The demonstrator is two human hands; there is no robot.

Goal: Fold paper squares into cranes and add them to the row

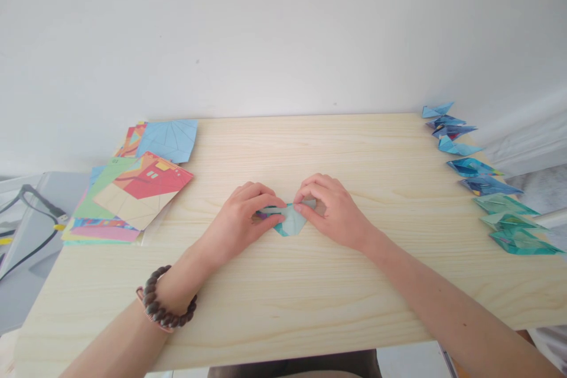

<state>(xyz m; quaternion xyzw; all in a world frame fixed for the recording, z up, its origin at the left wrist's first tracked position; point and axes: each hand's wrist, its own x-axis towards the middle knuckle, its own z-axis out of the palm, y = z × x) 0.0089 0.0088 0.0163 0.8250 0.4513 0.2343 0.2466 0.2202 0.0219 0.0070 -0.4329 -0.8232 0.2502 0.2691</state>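
Observation:
A small piece of folded origami paper [293, 224], pale green with teal parts, lies between my hands near the middle of the table. My left hand [243, 212] pinches its left end between thumb and fingers. At the other end, the thumb and index finger of my right hand [330, 207] are closed on the upper right edge. The ends of the paper are partly covered by my fingers. A dark beaded bracelet [155, 298] circles my left wrist.
Loose sheets of patterned paper [142, 189] are piled at the table's left, with a blue sheet [168, 137] behind. Several folded blue and green paper shapes [476, 167] line the right edge. Black cables [42, 201] lie left of the wooden table [266, 295]. A white wall [283, 35] stands behind.

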